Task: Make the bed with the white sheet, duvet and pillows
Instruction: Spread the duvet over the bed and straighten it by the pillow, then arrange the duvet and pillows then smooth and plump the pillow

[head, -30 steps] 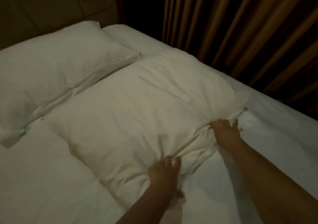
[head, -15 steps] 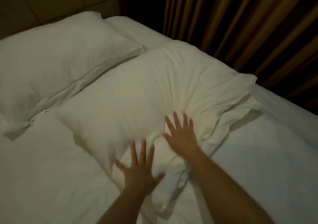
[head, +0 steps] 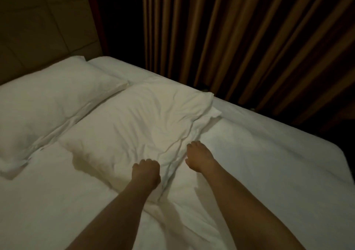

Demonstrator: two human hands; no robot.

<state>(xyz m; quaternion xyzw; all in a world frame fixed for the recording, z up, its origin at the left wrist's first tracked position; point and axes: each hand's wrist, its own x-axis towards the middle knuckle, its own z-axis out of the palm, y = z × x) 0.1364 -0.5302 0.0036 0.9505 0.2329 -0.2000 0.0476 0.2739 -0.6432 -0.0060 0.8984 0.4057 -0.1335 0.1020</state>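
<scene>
Fingers [head: 146,162] of the left hand [head: 147,171] are curled tight over the near edge of the near pillow [head: 138,119], and the casing is judged to be gripped there; fingers [head: 193,144] of the right hand [head: 197,157] are bent down at the pillow's loose flap edge, though whether cloth is pinched or only pressed cannot be told in the dim light. The near pillow is laid on the white sheet [head: 269,153], directly ahead of both hands; its long axis is run from lower left to upper right, toward the curtain [head: 230,38]; its far corner is set close to the bed's far edge. A second pillow [head: 48,100] is placed just beside it on the left, against the headboard [head: 48,29], its axis roughly parallel. The left hand is judged nearer the pillow's bulk, the right nearer the flap; any coming shift toward the headboard would be made away from the hands and leftward, across that long axis; no duvet is seen.
</scene>
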